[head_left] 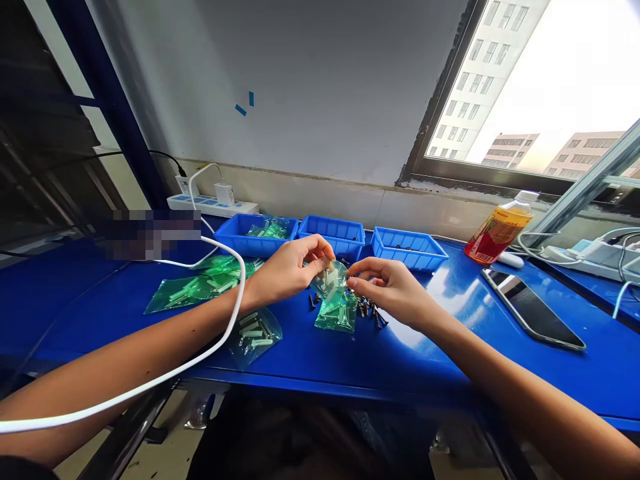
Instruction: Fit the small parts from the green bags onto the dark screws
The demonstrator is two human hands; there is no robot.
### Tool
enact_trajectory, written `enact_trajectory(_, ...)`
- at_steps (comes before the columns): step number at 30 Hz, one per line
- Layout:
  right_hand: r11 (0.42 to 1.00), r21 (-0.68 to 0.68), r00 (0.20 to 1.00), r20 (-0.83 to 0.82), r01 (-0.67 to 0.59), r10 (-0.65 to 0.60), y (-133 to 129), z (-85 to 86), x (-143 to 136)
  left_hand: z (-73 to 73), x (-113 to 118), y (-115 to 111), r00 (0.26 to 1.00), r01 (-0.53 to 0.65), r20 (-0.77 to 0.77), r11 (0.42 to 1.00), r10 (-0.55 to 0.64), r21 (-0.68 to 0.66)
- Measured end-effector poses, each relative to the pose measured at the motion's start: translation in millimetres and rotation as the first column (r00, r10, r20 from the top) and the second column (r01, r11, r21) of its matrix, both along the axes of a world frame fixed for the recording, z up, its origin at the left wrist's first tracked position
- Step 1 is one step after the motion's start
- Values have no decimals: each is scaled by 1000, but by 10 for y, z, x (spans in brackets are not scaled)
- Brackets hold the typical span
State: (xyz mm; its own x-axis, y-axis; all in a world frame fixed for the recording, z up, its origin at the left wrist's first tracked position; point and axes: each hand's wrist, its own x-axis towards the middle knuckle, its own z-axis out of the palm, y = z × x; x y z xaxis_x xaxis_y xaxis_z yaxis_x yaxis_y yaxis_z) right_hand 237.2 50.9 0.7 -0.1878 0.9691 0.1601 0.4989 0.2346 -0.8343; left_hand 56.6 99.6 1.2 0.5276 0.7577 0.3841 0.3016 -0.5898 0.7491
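Over the middle of the blue table, my left hand (295, 269) pinches the top edge of a green-tinted plastic bag (336, 308) holding pale pieces. My right hand (393, 290) is closed at the bag's upper right edge, thumb and index finger together there. Dark screws (377, 319) lie loose under and beside the bag. Near my left forearm is another clear bag (256, 333) with pale pieces. Farther left, several green bags (187, 292) lie flat, partly hidden by my left arm and a white cable.
Three blue bins stand behind my hands: a left bin (233, 233) with a green bag, a middle bin (333, 233) and a right bin (410, 250). A drink bottle (497, 230) and a phone (533, 310) are at right. A white cable (239, 300) crosses my left forearm.
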Motion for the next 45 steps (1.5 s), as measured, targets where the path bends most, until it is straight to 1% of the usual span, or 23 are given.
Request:
enact_trajectory(3,1000,-6,1000,7,-22,22,8,-21,-9,-24,0,1,998,-29,-50,988,37,150)
enact_trajectory(5,1000,-3,1000,18,-15,15,9,-40,-26,-41,1,-4,997,-15,-68,975,31,220)
enact_trajectory(8,1000,29,999,41,5,-6,10,-66,-52,-58,5,-16,996,-2,-82,962,25,275)
enact_trajectory(11,996,78,996,70,40,-45,16,-87,-63,-72,9,-19,997,-18,-70,950,42,311)
enact_trajectory(15,974,206,973,190,89,-129,21,-115,-69,-99,9,-12,996,-17,-72,927,48,375)
enact_trajectory(17,960,267,956,249,88,-157,20,-129,-75,-109,6,-10,995,-4,-92,912,46,411)
enact_trajectory(19,952,295,951,267,75,-158,20,-140,-80,-110,4,-11,994,-5,-98,898,53,440)
enact_trajectory(23,949,310,961,242,53,-133,28,-154,-82,-102,2,-17,994,-17,-89,894,63,447)
enact_trajectory(27,955,293,968,223,48,-117,32,-169,-80,-121,-1,-13,994,6,-100,897,43,441)
enact_trajectory(34,969,248,984,175,-27,-17,4,-177,-72,-131,2,1,995,-26,-71,887,66,461)
enact_trajectory(39,971,238,976,206,16,-67,7,-182,-83,-138,10,-5,994,8,-101,894,42,448)
enact_trajectory(42,973,231,971,229,17,-71,8,-181,-91,-142,12,-10,990,26,-139,909,35,416)
enact_trajectory(45,973,232,961,265,14,-77,4,-178,-96,-140,12,-16,987,42,-158,911,26,411)
